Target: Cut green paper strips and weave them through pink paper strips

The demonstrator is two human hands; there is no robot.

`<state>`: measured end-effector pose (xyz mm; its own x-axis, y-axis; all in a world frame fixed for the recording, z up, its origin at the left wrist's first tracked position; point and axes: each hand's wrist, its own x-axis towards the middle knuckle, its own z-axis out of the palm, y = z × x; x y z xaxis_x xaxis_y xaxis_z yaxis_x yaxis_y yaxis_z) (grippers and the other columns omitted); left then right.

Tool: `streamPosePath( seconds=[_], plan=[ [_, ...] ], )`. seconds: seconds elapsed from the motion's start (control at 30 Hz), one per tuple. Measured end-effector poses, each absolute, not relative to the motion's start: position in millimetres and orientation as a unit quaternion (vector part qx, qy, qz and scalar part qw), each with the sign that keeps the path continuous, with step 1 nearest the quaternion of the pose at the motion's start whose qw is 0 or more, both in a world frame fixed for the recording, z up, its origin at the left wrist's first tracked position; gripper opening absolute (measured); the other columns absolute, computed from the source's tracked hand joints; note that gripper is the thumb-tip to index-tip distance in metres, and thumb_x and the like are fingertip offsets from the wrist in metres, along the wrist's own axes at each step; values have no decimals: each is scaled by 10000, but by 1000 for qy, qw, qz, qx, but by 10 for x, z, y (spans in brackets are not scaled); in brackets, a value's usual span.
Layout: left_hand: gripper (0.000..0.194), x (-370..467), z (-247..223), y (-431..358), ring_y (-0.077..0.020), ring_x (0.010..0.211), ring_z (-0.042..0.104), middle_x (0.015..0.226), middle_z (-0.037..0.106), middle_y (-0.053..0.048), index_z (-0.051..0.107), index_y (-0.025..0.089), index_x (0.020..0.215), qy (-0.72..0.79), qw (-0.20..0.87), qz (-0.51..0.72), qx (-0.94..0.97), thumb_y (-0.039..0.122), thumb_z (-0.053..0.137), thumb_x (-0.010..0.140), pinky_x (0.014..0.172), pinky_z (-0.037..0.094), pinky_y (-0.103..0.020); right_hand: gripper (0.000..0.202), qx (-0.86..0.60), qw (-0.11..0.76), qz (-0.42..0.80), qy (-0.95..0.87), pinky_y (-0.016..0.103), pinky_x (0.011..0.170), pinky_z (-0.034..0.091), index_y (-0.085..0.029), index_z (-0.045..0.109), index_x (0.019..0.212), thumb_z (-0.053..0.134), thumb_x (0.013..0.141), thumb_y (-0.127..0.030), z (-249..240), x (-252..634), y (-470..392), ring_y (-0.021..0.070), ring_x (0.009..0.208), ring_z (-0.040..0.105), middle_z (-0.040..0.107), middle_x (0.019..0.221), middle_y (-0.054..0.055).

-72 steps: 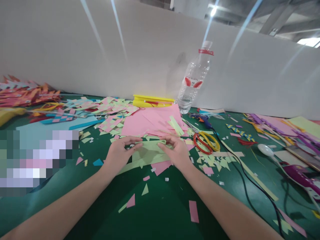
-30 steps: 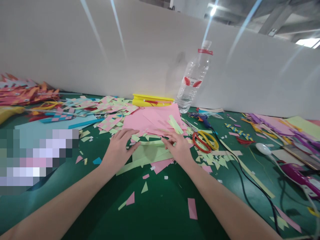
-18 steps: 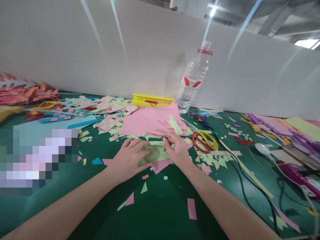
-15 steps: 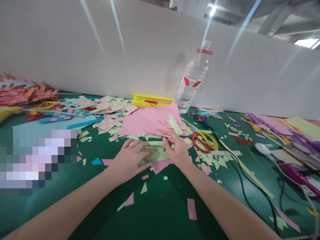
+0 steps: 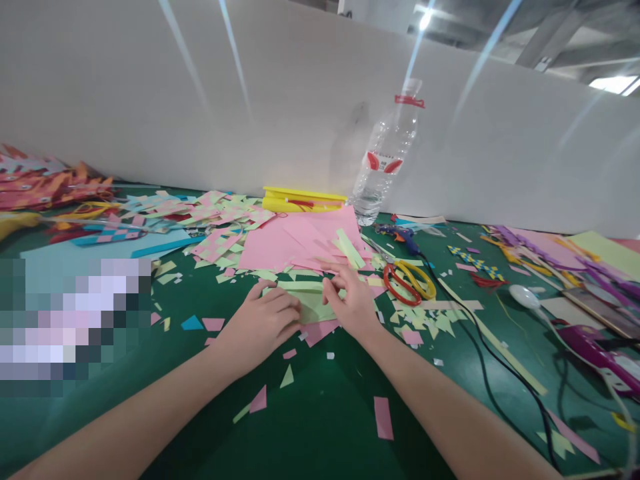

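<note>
A small sheet of light green paper (image 5: 315,308) lies in front of me, its far edge turned up in a narrow fold. On its left end is my left hand (image 5: 273,315), fingers close together and curved over the paper, holding it. My right hand (image 5: 350,299) grips the right end with bent fingers, thumb near the fold. Part of the sheet is hidden under both hands. A pink paper piece (image 5: 320,331) shows beneath its near edge, and a large pink sheet (image 5: 270,240) lies just beyond.
Scissors (image 5: 403,285) with red and yellow handles lie to the right, near a blue glue gun (image 5: 407,240) with a black cord. A plastic bottle (image 5: 383,163) stands behind. Woven paper pieces (image 5: 220,243) are piled at the left. Paper scraps (image 5: 384,418) litter the green table.
My left hand's fingers have drawn together, its thumb no longer standing apart below. More of the green paper's folded far edge shows. My right hand has shifted only slightly.
</note>
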<state>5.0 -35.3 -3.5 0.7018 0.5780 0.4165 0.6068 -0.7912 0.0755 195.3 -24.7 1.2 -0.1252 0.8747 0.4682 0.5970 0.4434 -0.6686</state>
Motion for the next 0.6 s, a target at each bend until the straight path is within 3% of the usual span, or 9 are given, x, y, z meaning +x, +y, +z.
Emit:
streamPosePath(
  seconds=[0.33,0.6],
  plan=[
    [264,45,32,-427,-183,787,615,816,687,-46,649,148,842,-280,218,-156,-922,0,432,818,993,325,-460,240,-483,443,151,-740,300,652,465,-193,533,1086,433,874,-241,-14,1963,-240,157,566,593,623,552,-26],
    [336,50,85,-437,-179,727,617,721,677,-34,651,159,747,-293,216,-207,-908,-13,376,835,940,352,-448,217,-440,457,78,-769,365,818,448,-191,534,1051,422,865,-185,-33,1946,-241,144,549,585,580,530,-49]
  ],
)
